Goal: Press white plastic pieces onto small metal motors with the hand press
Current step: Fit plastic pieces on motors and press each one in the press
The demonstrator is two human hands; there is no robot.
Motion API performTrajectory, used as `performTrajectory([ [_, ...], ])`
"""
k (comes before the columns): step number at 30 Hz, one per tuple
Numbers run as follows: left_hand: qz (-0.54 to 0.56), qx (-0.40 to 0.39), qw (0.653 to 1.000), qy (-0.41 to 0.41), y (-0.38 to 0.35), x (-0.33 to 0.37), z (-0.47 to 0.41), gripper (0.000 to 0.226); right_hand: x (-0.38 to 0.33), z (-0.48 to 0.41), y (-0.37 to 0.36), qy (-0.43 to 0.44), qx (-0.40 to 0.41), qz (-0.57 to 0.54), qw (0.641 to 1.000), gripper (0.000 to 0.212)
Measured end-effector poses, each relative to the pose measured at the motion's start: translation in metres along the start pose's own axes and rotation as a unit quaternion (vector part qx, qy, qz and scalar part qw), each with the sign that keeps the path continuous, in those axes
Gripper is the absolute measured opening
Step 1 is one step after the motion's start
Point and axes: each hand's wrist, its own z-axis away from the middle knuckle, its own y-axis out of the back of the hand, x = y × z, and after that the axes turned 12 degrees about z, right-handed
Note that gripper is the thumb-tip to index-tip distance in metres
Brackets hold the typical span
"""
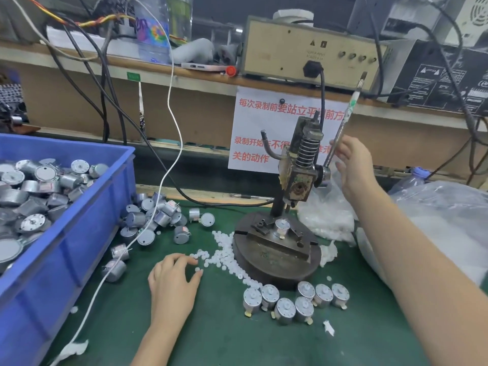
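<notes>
The hand press (301,167) stands on a round metal base (277,262) at the middle of the green mat. One small metal motor (281,226) sits upright in the fixture under the ram. My right hand (353,165) is raised beside the long lever (343,122), fingers fairly straight and touching or just short of it. My left hand (173,282) rests on the mat with loosely curled fingers, its fingertips at the edge of a scatter of white plastic pieces (224,253). One piece lies right at the thumb tip.
Several upright motors (295,299) stand in front of the base. Loose motors (158,217) lie left of the press, more fill the blue bin (87,233). Clear plastic bags (435,215) lie at the right. A white cable (126,249) crosses the mat.
</notes>
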Motion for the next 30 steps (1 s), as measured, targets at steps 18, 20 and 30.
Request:
performTrajectory([
  [18,0.0,0.008,1.0,0.011,0.001,0.003,-0.001,0.013,0.029,0.068,0.022,0.236,0.027,-0.093,0.967,0.015],
  [20,0.004,0.008,1.0,0.013,0.001,0.002,0.0,0.011,0.028,0.068,0.016,0.233,0.052,-0.112,0.965,0.019],
  [30,0.009,0.015,1.0,0.006,0.001,0.001,0.0,0.009,0.005,0.036,0.014,0.206,0.015,-0.061,0.977,0.027],
])
